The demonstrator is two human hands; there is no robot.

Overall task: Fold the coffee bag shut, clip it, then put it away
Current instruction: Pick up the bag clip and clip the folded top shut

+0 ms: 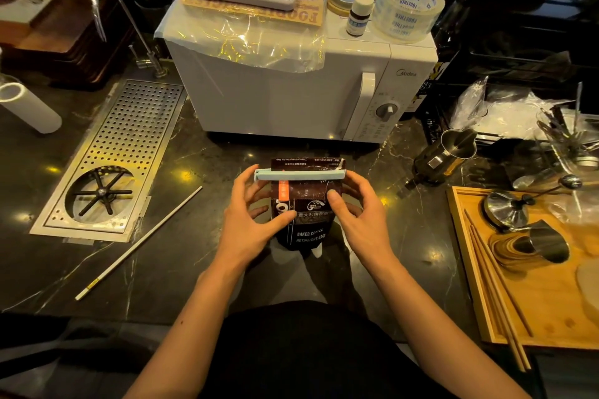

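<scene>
A dark brown coffee bag [306, 204] with white lettering stands upright on the black marble counter, just in front of the microwave. Its top is folded over, and a pale blue bar clip [299, 174] lies across the fold, closed on it. My left hand [249, 220] holds the bag's left side, thumb on the front, fingers curled behind and near the clip's left end. My right hand [356, 214] grips the right side, thumb pressed on the front below the clip.
A white microwave [291, 87] with a scale and tape roll on top stands right behind the bag. A steel drip tray [113, 155] and a white stick [139, 243] lie to the left. A wooden tray [534, 285] with metal tools and a steel pitcher [447, 152] sit to the right.
</scene>
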